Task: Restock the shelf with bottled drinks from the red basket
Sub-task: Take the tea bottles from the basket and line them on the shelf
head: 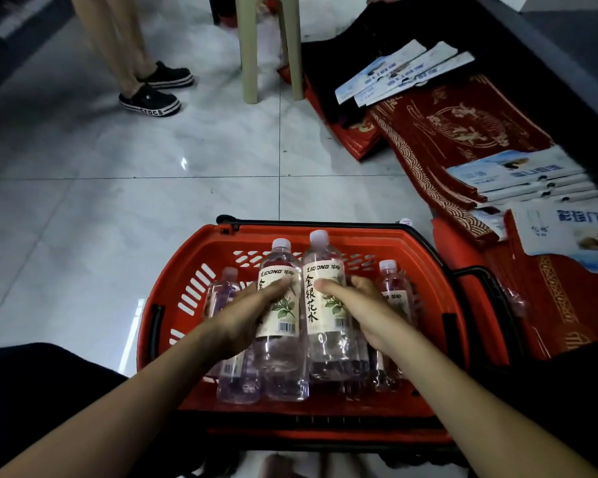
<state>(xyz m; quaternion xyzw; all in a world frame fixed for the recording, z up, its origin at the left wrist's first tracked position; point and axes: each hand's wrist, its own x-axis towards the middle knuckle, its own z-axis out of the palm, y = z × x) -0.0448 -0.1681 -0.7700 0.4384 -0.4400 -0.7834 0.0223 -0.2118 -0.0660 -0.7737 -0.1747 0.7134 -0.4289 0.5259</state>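
Head view looks down at the red basket (pixel 173 270), which stands on the tiled floor (pixel 118 201) just in front of the person, with several clear bottled drinks inside. The left hand (pixel 242 319) grips the left LIDONG bottle (pixel 283 360) around its label, and the right hand (pixel 366 305) grips the right LIDONG bottle (pixel 325 339) in the same way. The two bottles touch side by side, with caps pointing away from the person. I judge that the step is to lift this pair out together. To do it well, each hand should close firmly on the middle of the label, because smooth plastic can slip and a full bottle is probably heavy. The pair should rise straight, so that it does not knock the other bottles (pixel 392 291) that stand at both sides, and it should pass over the basket rim without touching. The shelf is not in view, so the person must turn to find it before placing.
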